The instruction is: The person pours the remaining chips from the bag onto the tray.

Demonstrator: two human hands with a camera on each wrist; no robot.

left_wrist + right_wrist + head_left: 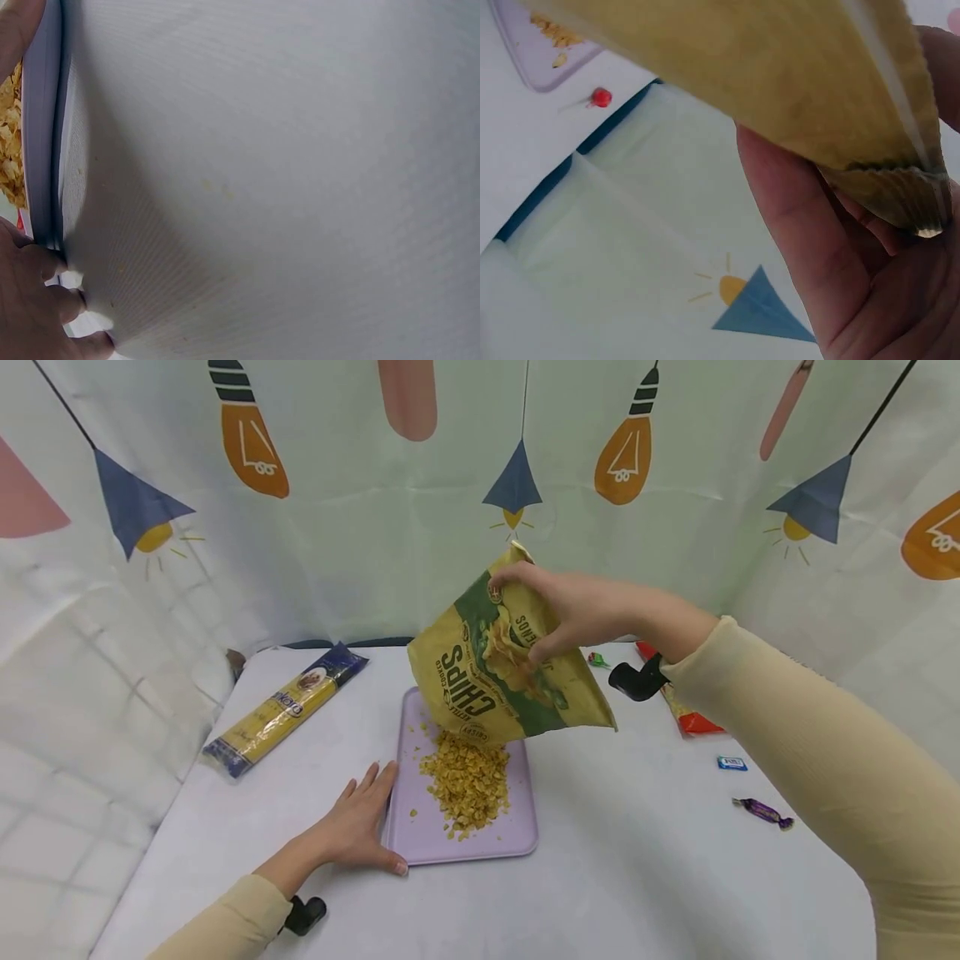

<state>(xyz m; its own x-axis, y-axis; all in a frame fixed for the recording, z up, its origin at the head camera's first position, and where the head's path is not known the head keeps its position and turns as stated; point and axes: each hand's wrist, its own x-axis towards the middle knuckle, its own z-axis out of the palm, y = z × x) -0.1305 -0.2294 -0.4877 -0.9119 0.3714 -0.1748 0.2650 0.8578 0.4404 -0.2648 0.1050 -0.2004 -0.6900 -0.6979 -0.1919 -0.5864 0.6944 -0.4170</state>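
Left hand (360,831): fingers spread against left rim of tray (519,842) | chips (472,785): heaped on tray | bag (465,685): tilted above tray, gripped by right hand (581,610) | yellow pack (288,710): lies left | curtain (360,552): behind

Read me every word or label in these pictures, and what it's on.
"CHIPS": chip bag.
"KETTLE COOKED": same bag, smaller.
"ENOS": same bag, partial word.
Blurred: brand on long yellow-and-blue packet.
Too small: bag's other print, small blue packet, purple wrapper.
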